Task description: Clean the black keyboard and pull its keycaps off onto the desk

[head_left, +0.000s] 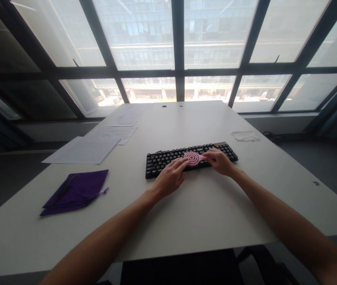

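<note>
A pink round object (pixel 192 158) with concentric rings and a toothed lower edge is over the middle of a black keyboard (pixel 156 162). My left hand (pixel 172 174) has its fingertips closed on the pink object's left edge. On the other side, my right hand (pixel 219 161) pinches the narrow part at the object's right. Both hands are at the keyboard's near side and hide some of its keys. Whether the pink object rests on the keys or is held just above them cannot be made out.
A purple drawstring bag (pixel 76 192) lies at the left of the white table (pixel 198 221). Behind it are paper sheets (pixel 82 150). A flat white packet (pixel 246 136) lies at the right. A dark chair (pixel 183 269) stands at the near edge.
</note>
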Tool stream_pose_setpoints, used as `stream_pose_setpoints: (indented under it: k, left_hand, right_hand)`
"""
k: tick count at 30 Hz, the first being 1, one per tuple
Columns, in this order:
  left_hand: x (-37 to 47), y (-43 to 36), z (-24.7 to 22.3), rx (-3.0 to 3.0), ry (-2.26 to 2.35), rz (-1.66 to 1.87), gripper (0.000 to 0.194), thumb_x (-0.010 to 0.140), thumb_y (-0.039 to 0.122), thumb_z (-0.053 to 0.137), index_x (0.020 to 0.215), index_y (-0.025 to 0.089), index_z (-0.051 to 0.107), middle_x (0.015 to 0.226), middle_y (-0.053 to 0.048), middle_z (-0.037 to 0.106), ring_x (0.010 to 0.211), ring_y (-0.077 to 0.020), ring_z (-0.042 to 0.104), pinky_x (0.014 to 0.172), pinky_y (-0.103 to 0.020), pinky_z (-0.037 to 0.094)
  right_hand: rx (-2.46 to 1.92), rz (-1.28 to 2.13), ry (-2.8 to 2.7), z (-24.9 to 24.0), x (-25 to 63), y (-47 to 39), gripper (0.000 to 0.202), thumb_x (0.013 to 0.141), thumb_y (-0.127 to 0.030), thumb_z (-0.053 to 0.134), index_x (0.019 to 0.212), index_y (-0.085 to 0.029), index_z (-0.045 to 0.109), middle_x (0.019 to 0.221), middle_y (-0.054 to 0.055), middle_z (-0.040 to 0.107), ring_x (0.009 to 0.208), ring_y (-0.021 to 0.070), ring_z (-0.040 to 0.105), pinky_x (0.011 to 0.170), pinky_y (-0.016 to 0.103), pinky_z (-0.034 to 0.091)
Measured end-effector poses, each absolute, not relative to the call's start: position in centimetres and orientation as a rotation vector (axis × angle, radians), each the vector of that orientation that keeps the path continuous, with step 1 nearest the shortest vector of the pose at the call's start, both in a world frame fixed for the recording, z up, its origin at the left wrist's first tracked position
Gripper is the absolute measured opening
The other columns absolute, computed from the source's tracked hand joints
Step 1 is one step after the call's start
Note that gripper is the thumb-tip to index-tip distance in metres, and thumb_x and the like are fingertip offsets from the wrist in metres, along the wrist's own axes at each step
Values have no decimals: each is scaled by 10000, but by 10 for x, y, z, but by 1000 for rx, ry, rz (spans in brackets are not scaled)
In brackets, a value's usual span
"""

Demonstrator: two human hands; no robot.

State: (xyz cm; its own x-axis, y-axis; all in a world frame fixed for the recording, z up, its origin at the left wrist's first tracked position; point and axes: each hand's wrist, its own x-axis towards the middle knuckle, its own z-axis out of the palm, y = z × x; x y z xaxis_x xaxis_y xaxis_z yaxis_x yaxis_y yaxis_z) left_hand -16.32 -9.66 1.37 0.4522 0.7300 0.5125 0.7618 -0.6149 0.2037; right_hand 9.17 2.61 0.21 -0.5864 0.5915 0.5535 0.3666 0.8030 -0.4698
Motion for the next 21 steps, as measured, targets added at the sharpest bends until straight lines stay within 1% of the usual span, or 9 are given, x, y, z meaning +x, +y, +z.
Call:
stream_pose_setpoints:
  k: [5, 11, 16, 21]
  left_hand:
    - [-165, -96, 9, -2605, -1344, -871, 480, 913, 112, 528, 1391, 157, 523, 1437, -127, 539, 1369, -267, 465, 1160, -481, 427]
    - [-162, -98, 13, -2625, -1293, -893, 534, 911, 110, 519, 1441, 167, 479, 1462, -129, 519, 1387, -269, 454, 1155, -481, 437]
    - [-165, -96, 11, -2606, -1339, -886, 471, 924, 128, 513, 1393, 171, 527, 1451, -122, 534, 1384, -268, 458, 1152, -500, 434]
    - [-169, -94, 9, -2589, -1379, -870, 411, 925, 160, 539, 1334, 164, 577, 1387, -123, 588, 1314, -266, 528, 1122, -488, 458]
  right_hand:
    - [-758, 428, -2210, 6, 111, 35, 232, 944, -366, 601, 988, -202, 760, 840, 77, 676, 817, 229, 599, 783, 375, 471]
    - [-684, 469, -2286, 9, 102, 29, 226, 953, -344, 587, 994, -202, 758, 825, 69, 671, 811, 216, 594, 772, 350, 471]
    - [-826, 363, -2199, 8, 108, 35, 241, 948, -368, 597, 981, -189, 755, 846, 73, 678, 814, 221, 605, 778, 347, 472]
    - [-973, 256, -2106, 4, 99, 29, 269, 974, -359, 540, 1006, -190, 747, 868, 83, 685, 799, 229, 617, 749, 349, 474]
